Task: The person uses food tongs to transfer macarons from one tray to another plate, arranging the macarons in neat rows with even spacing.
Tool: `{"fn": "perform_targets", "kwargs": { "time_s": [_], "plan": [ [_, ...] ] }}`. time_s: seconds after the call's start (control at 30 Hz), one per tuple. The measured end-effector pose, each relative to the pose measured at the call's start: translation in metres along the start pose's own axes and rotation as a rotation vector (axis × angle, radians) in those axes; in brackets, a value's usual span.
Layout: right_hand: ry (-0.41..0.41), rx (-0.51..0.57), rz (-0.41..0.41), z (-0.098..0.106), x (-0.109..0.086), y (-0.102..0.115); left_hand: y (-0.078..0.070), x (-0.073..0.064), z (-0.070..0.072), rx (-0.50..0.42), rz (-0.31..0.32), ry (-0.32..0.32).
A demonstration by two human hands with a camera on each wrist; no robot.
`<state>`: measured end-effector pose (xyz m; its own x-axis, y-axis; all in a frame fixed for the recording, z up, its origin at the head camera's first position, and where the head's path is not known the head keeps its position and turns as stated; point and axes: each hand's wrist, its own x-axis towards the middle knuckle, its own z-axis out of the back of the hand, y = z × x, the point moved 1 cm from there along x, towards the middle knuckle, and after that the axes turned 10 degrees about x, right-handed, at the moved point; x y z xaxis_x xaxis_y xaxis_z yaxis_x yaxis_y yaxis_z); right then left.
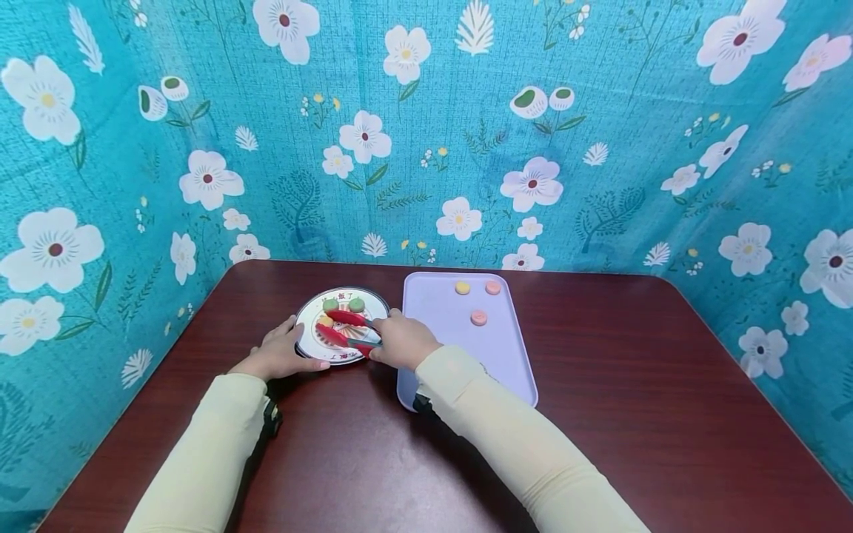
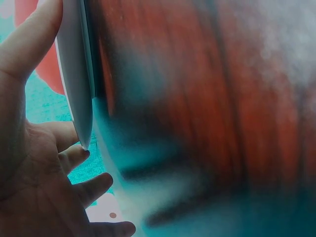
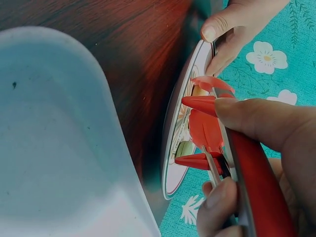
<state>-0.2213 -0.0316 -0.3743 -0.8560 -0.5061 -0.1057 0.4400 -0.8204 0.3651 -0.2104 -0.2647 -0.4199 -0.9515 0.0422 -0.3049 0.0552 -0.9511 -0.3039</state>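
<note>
My left hand [image 1: 280, 355] grasps the plate [image 1: 307, 317] by its near-left rim, my right hand [image 1: 403, 340] grips the tongs [image 1: 346, 318], and beside their tips, on the plate's left, the yellow cookie [image 1: 326, 321] seems light, perhaps fragile, best nipped sideways.

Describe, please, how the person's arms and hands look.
The left sleeve and right sleeve are long, plain and pale cream. A small black device shows beside the left one, a dark piece beside the right. The left hand and right hand are gloveless.
</note>
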Motion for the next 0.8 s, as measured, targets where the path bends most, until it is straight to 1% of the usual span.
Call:
{"fn": "perform_targets", "kwargs": {
  "time_s": [0.43, 0.8],
  "plan": [
    [0.008, 0.012, -0.034, 0.0004, 0.0027, 0.0038, 0.0003, 0.0003, 0.0000, 0.001, 0.007, -0.004],
    [0.021, 0.039, -0.052, 0.0010, 0.0049, 0.0017, 0.0000, -0.0005, 0.0003, -0.004, 0.004, -0.008]
  ]
}}
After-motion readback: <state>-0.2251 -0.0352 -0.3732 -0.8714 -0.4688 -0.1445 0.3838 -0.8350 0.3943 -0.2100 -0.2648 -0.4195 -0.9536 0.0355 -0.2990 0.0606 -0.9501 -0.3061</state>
